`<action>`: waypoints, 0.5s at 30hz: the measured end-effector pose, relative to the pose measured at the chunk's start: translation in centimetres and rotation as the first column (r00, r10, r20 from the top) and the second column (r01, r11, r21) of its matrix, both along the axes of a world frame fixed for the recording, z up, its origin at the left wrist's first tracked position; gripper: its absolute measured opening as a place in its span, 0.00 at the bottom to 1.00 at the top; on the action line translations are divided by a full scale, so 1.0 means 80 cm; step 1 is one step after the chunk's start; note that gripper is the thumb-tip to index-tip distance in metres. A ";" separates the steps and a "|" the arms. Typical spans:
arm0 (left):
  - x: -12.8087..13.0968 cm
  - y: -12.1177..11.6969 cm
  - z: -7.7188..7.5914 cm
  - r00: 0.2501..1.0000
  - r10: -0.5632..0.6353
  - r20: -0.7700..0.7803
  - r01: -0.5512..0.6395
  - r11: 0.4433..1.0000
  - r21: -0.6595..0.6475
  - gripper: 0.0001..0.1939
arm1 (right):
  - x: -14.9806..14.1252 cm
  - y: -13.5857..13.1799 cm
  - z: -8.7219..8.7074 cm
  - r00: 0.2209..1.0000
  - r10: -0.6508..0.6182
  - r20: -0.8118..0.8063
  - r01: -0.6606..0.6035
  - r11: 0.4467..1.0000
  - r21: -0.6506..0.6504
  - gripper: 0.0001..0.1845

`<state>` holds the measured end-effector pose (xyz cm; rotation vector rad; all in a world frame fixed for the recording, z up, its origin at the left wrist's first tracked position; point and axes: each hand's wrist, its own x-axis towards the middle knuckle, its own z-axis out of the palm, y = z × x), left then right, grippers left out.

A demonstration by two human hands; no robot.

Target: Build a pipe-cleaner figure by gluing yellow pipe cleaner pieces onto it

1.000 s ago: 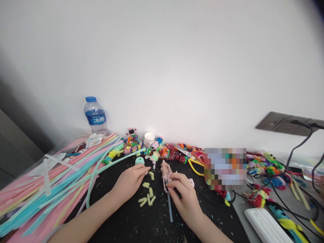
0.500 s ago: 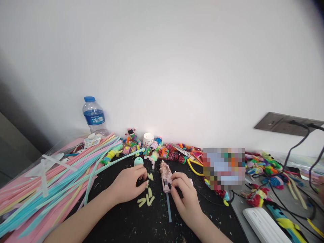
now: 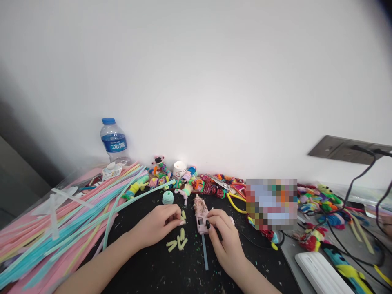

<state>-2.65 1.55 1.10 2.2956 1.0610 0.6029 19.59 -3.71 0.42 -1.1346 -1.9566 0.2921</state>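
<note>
My left hand (image 3: 161,223) is closed, its thumb and forefinger pinched at a short pale-yellow pipe cleaner piece (image 3: 183,214) on the black mat. Several more yellow pieces (image 3: 180,241) lie bent just below the fingertips. Behind that hand stands a small mint-green coil (image 3: 168,197). My right hand (image 3: 226,234) pinches a small black oval piece (image 3: 208,224) beside the pink glue gun (image 3: 201,212). The gun lies with its nozzle pointing away, and a translucent glue stick (image 3: 205,253) sticks out of its near end.
Long pastel pipe cleaners (image 3: 92,220) are heaped on the left, with a water bottle (image 3: 114,141) behind. Along the wall lie colourful pipe cleaner figures (image 3: 159,179), a white paper cup (image 3: 179,169) and scissors (image 3: 222,182). Black cables (image 3: 349,183) and a white box (image 3: 321,271) are at right.
My left hand has moved slightly right and nearer to me, onto the upper yellow piece, uncovering the mint-green coil. My right hand stays almost still beside the glue gun.
</note>
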 end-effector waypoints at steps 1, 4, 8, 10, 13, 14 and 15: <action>0.001 -0.001 -0.002 0.999 0.002 0.032 -0.001 1.000 -0.015 0.07 | 0.000 0.000 0.000 1.000 0.005 -0.002 -0.005 1.000 -0.003 0.09; 0.007 -0.005 -0.004 0.992 0.010 0.122 -0.005 0.999 -0.045 0.05 | -0.001 -0.001 0.001 1.000 0.025 0.004 -0.025 1.000 -0.015 0.09; 0.015 -0.014 -0.003 0.968 -0.007 0.252 0.051 0.985 -0.167 0.03 | -0.005 -0.002 0.000 0.997 0.054 0.059 -0.054 0.998 -0.016 0.10; 0.019 -0.017 -0.002 0.958 -0.013 0.287 0.075 0.976 -0.206 0.04 | -0.007 -0.002 0.000 0.993 0.073 0.089 -0.072 0.997 -0.016 0.09; 0.023 -0.021 -0.003 0.959 -0.013 0.283 0.071 0.978 -0.194 0.03 | -0.009 -0.003 -0.001 0.987 0.106 0.119 -0.104 0.994 -0.019 0.09; 0.023 -0.022 -0.003 0.960 -0.013 0.280 0.067 0.981 -0.184 0.03 | -0.009 -0.004 -0.001 0.985 0.116 0.125 -0.114 0.993 -0.024 0.09; 0.024 -0.022 -0.003 0.960 -0.013 0.278 0.064 0.983 -0.173 0.03 | -0.009 -0.004 -0.001 0.984 0.124 0.130 -0.121 0.992 -0.030 0.10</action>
